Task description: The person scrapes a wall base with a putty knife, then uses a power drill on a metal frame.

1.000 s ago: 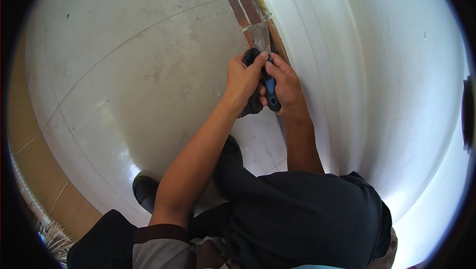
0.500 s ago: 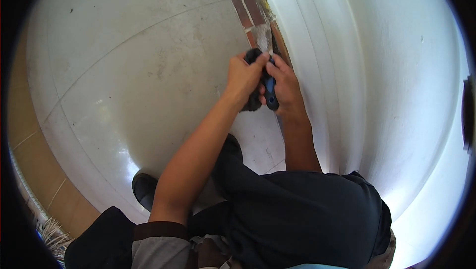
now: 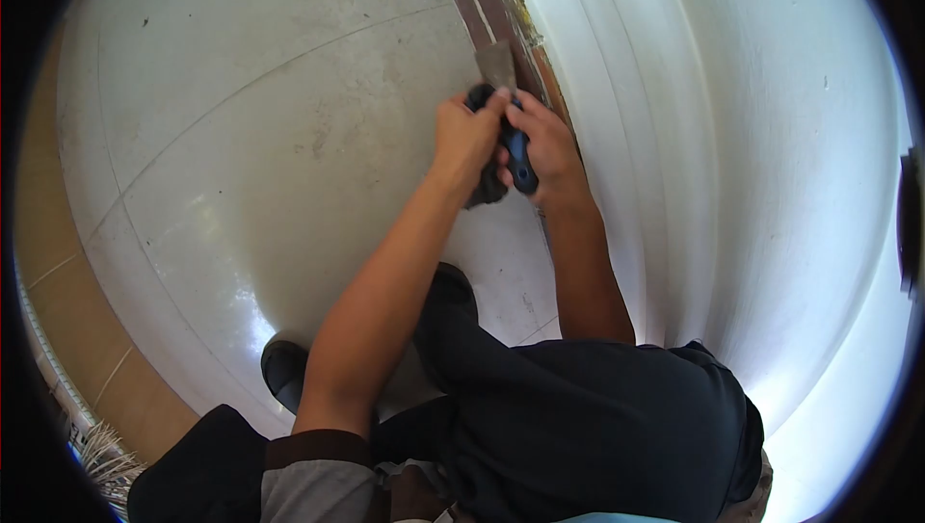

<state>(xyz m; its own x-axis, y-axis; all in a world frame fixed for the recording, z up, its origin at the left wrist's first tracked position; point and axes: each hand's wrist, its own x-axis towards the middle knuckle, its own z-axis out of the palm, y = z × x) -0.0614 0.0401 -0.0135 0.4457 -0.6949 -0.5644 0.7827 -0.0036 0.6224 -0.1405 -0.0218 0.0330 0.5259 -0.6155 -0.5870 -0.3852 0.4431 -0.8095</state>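
My right hand [image 3: 553, 149] is closed around the black and blue handle of a putty knife [image 3: 497, 63], whose flat metal blade points away from me. Close beside it, my left hand [image 3: 461, 144] is closed on a crumpled black cloth [image 3: 488, 192], its thumb at the base of the blade. Both hands meet just above the floor's edge. Beneath and beyond the blade runs a strip of reddish-brown tiles [image 3: 493, 9] with light joints. My fingertips are partly hidden by the cloth and the handle.
A white, stepped wall [image 3: 665, 118] rises along the right, its lower edge rough and stained. Pale floor tiles [image 3: 289, 90] with smudges and specks spread to the left, bordered by brown tiles [image 3: 92, 330]. A bundle of pale bristles [image 3: 108, 456] is at lower left.
Both hands have shifted slightly left and up with the putty knife and cloth. The blade has turned and now tilts further left, off the wall's edge.
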